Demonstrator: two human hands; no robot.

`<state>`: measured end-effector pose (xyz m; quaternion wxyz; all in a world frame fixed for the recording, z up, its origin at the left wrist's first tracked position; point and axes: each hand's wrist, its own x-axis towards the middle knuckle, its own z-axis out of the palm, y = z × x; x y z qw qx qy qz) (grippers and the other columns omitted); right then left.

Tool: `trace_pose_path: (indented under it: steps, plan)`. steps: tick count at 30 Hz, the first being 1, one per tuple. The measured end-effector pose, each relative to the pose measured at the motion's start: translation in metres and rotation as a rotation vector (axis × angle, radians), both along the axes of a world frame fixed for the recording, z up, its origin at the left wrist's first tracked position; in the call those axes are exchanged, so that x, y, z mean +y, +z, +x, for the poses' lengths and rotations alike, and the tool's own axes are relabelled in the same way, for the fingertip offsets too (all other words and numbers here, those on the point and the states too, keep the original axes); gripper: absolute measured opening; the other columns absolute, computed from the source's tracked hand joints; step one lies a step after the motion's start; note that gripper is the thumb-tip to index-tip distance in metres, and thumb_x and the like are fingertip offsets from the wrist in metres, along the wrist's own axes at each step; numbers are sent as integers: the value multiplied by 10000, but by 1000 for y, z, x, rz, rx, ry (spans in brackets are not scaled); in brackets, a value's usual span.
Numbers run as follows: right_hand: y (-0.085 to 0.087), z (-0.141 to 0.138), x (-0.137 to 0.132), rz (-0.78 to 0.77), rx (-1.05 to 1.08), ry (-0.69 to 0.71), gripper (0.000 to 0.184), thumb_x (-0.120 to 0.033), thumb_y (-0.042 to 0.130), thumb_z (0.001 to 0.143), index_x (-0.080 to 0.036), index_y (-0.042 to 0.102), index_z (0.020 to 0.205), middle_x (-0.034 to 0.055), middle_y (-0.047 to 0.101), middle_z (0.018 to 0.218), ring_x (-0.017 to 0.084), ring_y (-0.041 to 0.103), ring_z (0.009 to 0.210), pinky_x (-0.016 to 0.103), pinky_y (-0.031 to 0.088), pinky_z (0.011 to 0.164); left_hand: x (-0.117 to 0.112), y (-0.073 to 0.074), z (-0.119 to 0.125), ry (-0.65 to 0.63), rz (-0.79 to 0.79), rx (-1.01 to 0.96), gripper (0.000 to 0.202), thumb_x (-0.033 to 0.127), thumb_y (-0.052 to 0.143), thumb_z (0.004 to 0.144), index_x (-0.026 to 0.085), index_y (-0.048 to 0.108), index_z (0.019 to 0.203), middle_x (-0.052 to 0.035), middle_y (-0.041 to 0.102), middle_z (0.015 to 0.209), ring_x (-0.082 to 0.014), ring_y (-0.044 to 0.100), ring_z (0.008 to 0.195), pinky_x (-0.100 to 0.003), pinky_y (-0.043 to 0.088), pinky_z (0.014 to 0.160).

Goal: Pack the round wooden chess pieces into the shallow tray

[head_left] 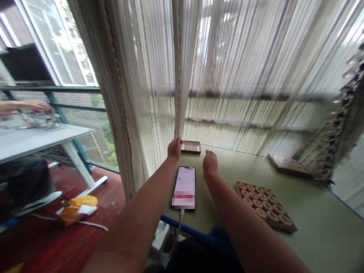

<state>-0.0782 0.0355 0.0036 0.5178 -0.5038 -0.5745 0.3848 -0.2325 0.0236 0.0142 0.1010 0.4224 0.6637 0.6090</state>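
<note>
My left hand (174,149) is closed at the left end of a shallow rectangular box (191,152), with the thumb side against its corner. That box lies open side up near the far edge of the table, and its inside looks pale. To the right of it is my right hand (210,162), apart from the box, with its fingers curled in; its palm is hidden. Between my forearms a phone (184,185) lies with its screen lit and a white cable (182,216) plugged into its near end.
On the green table (321,212), a wooden box of round Chinese chess pieces (261,201) sits right of my right forearm. A flat wooden box or lid (292,165) lies farther back by the curtain (233,76). Another person's hand (34,105) is over a white table (48,136) at left.
</note>
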Motion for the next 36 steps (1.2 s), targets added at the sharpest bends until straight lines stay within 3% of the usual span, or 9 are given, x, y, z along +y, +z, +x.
trace_pose_path:
  steps: [3,6,10,14,18,26,29,33,36]
  plan:
    - [-13,-17,28,8,-57,-68,544,-340,246,843,-36,354,1281,233,487,1218,310,368,1211,465,265,982,17,-20,-15,80,-89,80,481,465,230,861,171,610,833,-75,653,862,-190,586,846,-304,428,734]
    - [-19,-28,40,22,-252,-70,540,-394,277,839,-44,439,1217,241,524,1165,335,422,1161,467,281,951,26,-33,-22,67,-141,184,524,426,163,889,150,605,952,-102,637,973,-217,565,946,-323,410,799]
    - [-17,-40,47,-35,-515,-127,552,-473,255,835,-90,560,1090,246,558,1099,378,424,1121,555,253,897,30,-35,-21,-85,-209,345,573,457,131,891,148,595,1025,-101,627,1038,-235,525,1046,-327,392,852]
    - [-15,-43,51,-11,-537,-147,545,-494,247,836,-137,634,981,210,584,1078,377,423,1098,572,254,864,30,-34,-17,-87,-336,382,586,475,152,884,134,622,958,-125,641,976,-272,557,987,-353,404,818]
    - [-17,-44,54,38,-592,-134,536,-488,274,832,-128,654,946,211,615,1000,374,476,1033,551,295,832,30,-33,-17,-67,-302,370,524,433,193,889,145,627,942,-110,648,954,-253,568,951,-339,412,793]
    - [-20,-41,61,65,-440,-122,307,-350,443,763,-166,609,944,104,658,918,244,591,868,368,415,764,21,-29,-20,186,-167,338,236,323,480,777,151,638,807,-82,664,828,-196,598,813,-286,428,730]
    - [-22,-39,64,112,-378,-113,274,-259,454,737,-156,605,940,103,658,909,230,591,873,333,419,769,24,-33,-21,167,-82,302,227,253,534,737,156,595,933,-69,656,866,-172,604,795,-276,439,726]
    - [-25,-39,70,156,-287,-128,301,-154,446,686,-132,591,950,108,651,917,215,591,846,312,424,756,27,-36,-20,75,-65,233,473,201,583,700,143,475,1156,-83,636,965,-139,607,716,-264,454,693]
    - [-27,-40,72,181,-191,-131,364,-85,422,626,-132,578,951,93,649,917,196,591,795,296,431,717,25,-33,-18,26,-117,262,386,156,569,697,119,549,1081,-93,648,949,-149,612,734,-253,449,689]
